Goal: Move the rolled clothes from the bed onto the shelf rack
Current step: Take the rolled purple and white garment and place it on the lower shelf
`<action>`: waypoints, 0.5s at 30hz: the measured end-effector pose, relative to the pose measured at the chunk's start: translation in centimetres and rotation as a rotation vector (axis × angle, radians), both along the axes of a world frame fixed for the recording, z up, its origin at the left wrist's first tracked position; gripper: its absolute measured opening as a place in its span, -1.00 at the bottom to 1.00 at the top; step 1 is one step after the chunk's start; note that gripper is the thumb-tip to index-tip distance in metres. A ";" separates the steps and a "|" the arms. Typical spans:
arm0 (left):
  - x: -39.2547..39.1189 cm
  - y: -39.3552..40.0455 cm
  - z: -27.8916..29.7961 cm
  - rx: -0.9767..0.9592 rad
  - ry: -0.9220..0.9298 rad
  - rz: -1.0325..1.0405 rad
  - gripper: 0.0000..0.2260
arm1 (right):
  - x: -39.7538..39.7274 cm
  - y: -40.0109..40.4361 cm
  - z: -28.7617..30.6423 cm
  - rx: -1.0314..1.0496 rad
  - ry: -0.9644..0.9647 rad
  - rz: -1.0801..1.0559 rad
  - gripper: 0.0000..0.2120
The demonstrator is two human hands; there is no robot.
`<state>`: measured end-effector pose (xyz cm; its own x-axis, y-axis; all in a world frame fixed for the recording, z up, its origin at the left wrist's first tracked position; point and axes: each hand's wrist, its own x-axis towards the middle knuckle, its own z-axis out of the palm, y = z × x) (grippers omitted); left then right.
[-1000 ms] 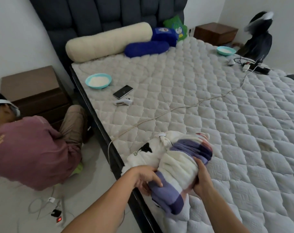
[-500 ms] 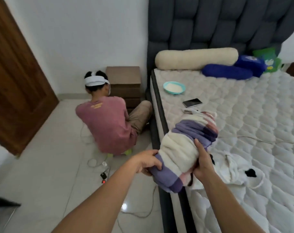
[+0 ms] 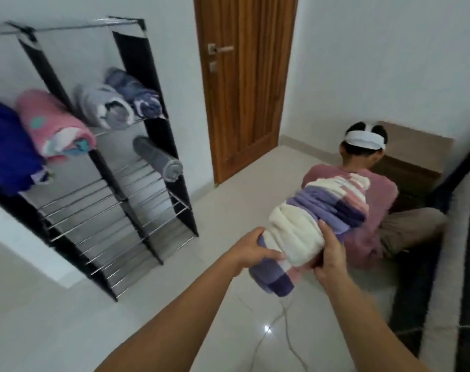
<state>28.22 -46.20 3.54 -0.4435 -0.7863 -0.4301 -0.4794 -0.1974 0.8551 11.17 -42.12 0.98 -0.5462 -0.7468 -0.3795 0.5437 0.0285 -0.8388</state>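
Purple-and-cream rolled garment (image 3: 317, 226) gripped by both hands, left (image 3: 252, 251) at near end, right (image 3: 329, 256) alongside, arms outstretched

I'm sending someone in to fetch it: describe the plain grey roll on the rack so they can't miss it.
Find the black shelf rack against the white wall left of the wooden door. The grey roll lies alone in the right column, one tier below two bluish rolls. It is the only plain, single-coloured grey one.

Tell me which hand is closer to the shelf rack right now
Left. The left hand grips the near end of the striped rolled blanket on the side facing the shelf rack; the right hand holds the roll's far side, away from the rack.
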 end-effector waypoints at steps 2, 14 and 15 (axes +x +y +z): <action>3.3 -1.8 -0.9 -0.045 -0.016 0.109 -0.35 | 3.2 -4.2 -0.2 -0.008 0.042 0.120 -0.46; 16.6 -16.8 -5.4 0.136 0.145 0.687 -0.22 | 20.4 -29.9 -1.1 0.021 0.408 0.769 -0.35; 17.3 -18.3 -5.8 0.152 0.165 0.735 -0.24 | 21.5 -31.9 -1.0 0.028 0.429 0.823 -0.34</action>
<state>45.52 -64.46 -2.22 0.1026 -0.8411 -0.5311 -0.0481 -0.5375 0.8419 32.65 -73.98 0.02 0.0540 -0.9550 -0.2916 -0.0140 0.2913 -0.9565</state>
